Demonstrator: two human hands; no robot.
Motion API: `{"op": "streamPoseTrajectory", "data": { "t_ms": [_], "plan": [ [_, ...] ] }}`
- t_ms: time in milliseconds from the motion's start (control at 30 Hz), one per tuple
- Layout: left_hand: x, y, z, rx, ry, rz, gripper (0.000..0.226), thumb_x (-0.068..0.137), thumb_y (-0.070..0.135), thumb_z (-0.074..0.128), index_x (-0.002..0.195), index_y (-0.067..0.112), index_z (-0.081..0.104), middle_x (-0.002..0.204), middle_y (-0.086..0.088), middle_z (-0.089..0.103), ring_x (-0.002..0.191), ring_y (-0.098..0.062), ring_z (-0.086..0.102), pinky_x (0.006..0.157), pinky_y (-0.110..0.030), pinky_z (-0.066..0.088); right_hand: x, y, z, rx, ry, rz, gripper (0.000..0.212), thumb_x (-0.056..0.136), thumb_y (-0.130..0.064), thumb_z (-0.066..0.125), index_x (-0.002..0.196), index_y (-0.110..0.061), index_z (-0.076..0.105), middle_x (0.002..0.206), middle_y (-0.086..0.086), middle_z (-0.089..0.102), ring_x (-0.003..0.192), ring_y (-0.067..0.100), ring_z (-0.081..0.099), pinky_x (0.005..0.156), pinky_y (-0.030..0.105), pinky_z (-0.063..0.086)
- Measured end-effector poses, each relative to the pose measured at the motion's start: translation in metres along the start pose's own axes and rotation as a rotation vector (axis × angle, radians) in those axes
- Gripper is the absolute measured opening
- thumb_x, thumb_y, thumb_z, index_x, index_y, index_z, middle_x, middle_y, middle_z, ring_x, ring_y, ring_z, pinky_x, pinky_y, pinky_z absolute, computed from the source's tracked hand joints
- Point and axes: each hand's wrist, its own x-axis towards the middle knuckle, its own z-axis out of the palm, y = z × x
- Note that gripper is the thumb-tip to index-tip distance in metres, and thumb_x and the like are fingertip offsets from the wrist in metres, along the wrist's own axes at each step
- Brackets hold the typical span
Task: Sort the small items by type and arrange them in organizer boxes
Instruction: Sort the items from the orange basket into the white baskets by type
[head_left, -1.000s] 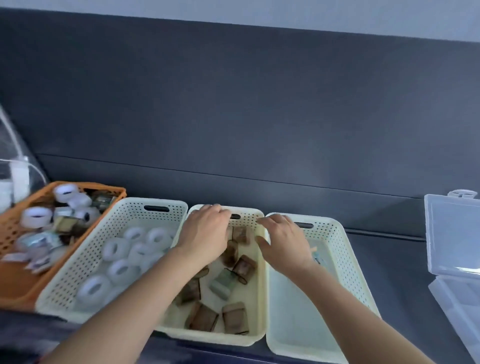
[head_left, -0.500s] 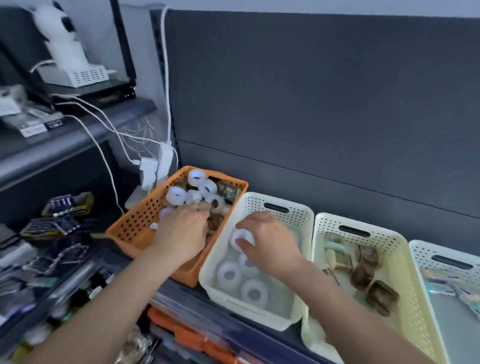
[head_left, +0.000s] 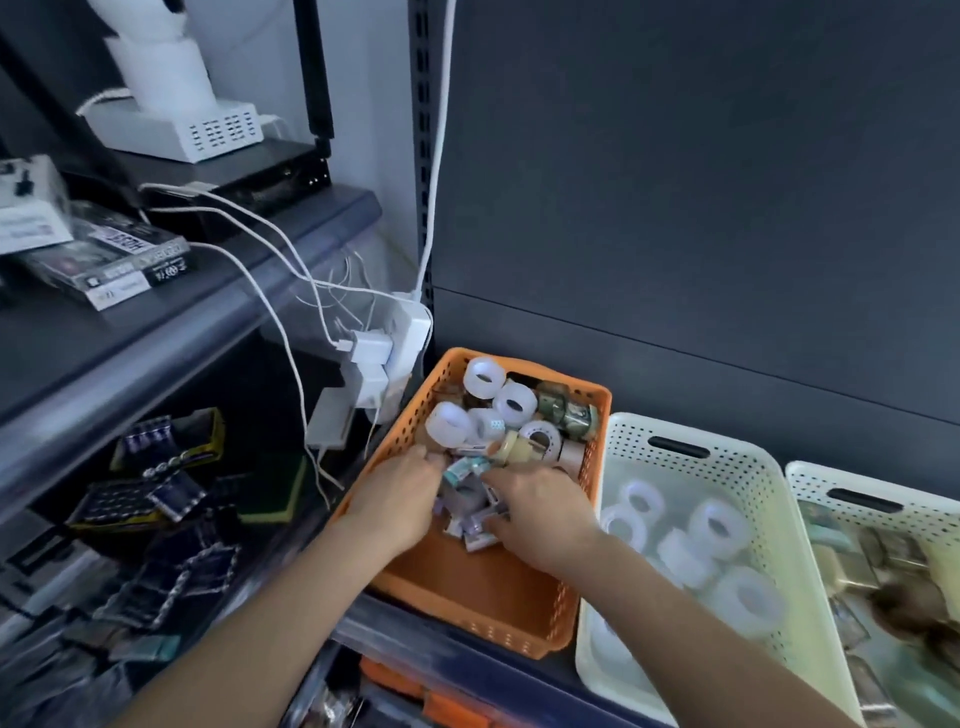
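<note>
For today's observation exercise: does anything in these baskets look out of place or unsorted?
Yes. The orange basket still mixes white tape rolls, green-brown rolls and small packets; the white basket beside it holds only white rolls.

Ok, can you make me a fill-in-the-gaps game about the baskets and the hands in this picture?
1. Both hands, the left hand and the right hand, reach into the ____ plastic basket.
2. The white perforated basket beside it holds only clear ____ rolls.
3. That white basket sits to the ____ of the orange one.

Missing words: orange; tape; right
</note>
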Motion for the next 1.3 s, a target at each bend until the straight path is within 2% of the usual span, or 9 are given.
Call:
{"op": "streamPoseTrajectory", "data": {
  "t_ms": [233, 467, 533, 700, 833, 933, 1033, 1100, 1300],
  "plan": [
    [0.011, 0.003, 0.006, 0.108, -0.003, 0.005, 0.025, 0.090, 0.006, 0.053, 0.114, 0.010, 0.046, 0.124, -0.013, 0.040, 0.085, -0.029, 0.062, 0.059, -0.038, 0.043, 0.014, -0.012, 0.006, -0.251, -0.116, -0.038, 0.033, 0.089, -0.016, 0.054, 0.122, -0.018, 0.053, 0.126, 0.014, 0.040, 0.099, 0.034, 0.057, 0.068, 0.037, 0.046],
    [0.005, -0.004, 0.004, 0.032, 0.016, 0.098, 0.033, 0.086, -0.002, 0.051, 0.114, 0.015, 0.045, 0.121, -0.005, 0.040, 0.079, -0.027, 0.062, 0.058, -0.036, 0.045, 0.019, -0.010, 0.006, -0.251, -0.128, -0.069, 0.026, 0.090, -0.016, 0.054, 0.116, -0.017, 0.054, 0.113, 0.012, 0.054, 0.102, 0.033, 0.057, 0.072, 0.037, 0.046],
    [0.004, -0.007, 0.002, -0.094, 0.021, 0.094, 0.040, 0.082, 0.000, 0.056, 0.115, 0.019, 0.044, 0.123, -0.002, 0.039, 0.082, -0.024, 0.060, 0.063, -0.038, 0.049, 0.019, -0.004, 0.005, -0.201, -0.118, -0.087, 0.025, 0.091, -0.022, 0.051, 0.116, -0.022, 0.056, 0.109, 0.010, 0.060, 0.102, 0.031, 0.057, 0.072, 0.035, 0.044],
    [0.004, -0.007, -0.017, -0.385, 0.019, 0.018, 0.055, 0.085, 0.005, 0.056, 0.134, 0.026, 0.043, 0.132, 0.005, 0.039, 0.118, -0.017, 0.048, 0.090, -0.031, 0.046, 0.018, 0.005, 0.004, -0.010, -0.051, -0.094, 0.025, 0.090, -0.032, 0.048, 0.109, -0.030, 0.064, 0.098, 0.004, 0.065, 0.094, 0.028, 0.059, 0.073, 0.033, 0.048],
    [0.005, 0.003, -0.015, -0.307, -0.061, 0.078, 0.060, 0.089, 0.029, 0.058, 0.144, 0.034, 0.035, 0.135, 0.005, 0.041, 0.114, -0.019, 0.053, 0.089, -0.035, 0.049, 0.016, 0.005, 0.004, 0.074, -0.028, -0.076, 0.019, 0.089, -0.031, 0.048, 0.096, -0.023, 0.064, 0.092, 0.005, 0.065, 0.088, 0.028, 0.060, 0.072, 0.034, 0.050],
    [0.013, 0.004, -0.008, -0.235, -0.049, 0.065, 0.058, 0.089, 0.030, 0.061, 0.142, 0.029, 0.038, 0.134, 0.002, 0.050, 0.117, -0.021, 0.053, 0.090, -0.038, 0.048, 0.015, 0.006, 0.001, 0.111, 0.003, -0.067, 0.018, 0.090, -0.031, 0.049, 0.095, -0.021, 0.063, 0.093, 0.006, 0.066, 0.089, 0.028, 0.060, 0.072, 0.034, 0.050],
    [0.016, 0.006, -0.009, -0.202, 0.038, 0.058, 0.031, 0.088, 0.032, 0.062, 0.115, 0.018, 0.057, 0.110, -0.003, 0.062, 0.103, -0.024, 0.060, 0.078, -0.037, 0.049, 0.014, 0.005, 0.000, 0.116, -0.001, -0.062, 0.016, 0.090, -0.030, 0.049, 0.096, -0.021, 0.061, 0.095, 0.005, 0.065, 0.091, 0.028, 0.059, 0.072, 0.033, 0.049],
    [0.011, 0.005, -0.014, -0.197, 0.051, 0.040, 0.026, 0.088, 0.037, 0.062, 0.102, 0.015, 0.060, 0.098, -0.003, 0.062, 0.094, -0.024, 0.060, 0.073, -0.037, 0.049, 0.014, 0.004, 0.000, 0.124, -0.002, -0.063, 0.016, 0.089, -0.029, 0.050, 0.097, -0.021, 0.061, 0.093, 0.005, 0.065, 0.090, 0.028, 0.059, 0.072, 0.034, 0.050],
    [-0.007, -0.002, -0.014, 0.067, -0.105, -0.036, 0.031, 0.088, 0.009, 0.057, 0.118, 0.015, 0.055, 0.098, -0.005, 0.060, 0.093, -0.025, 0.060, 0.067, -0.035, 0.048, 0.019, -0.003, 0.008, 0.184, 0.013, -0.076, 0.036, 0.089, -0.029, 0.056, 0.124, -0.033, 0.050, 0.101, 0.007, 0.066, 0.094, 0.029, 0.061, 0.076, 0.039, 0.053]
  ]
}}
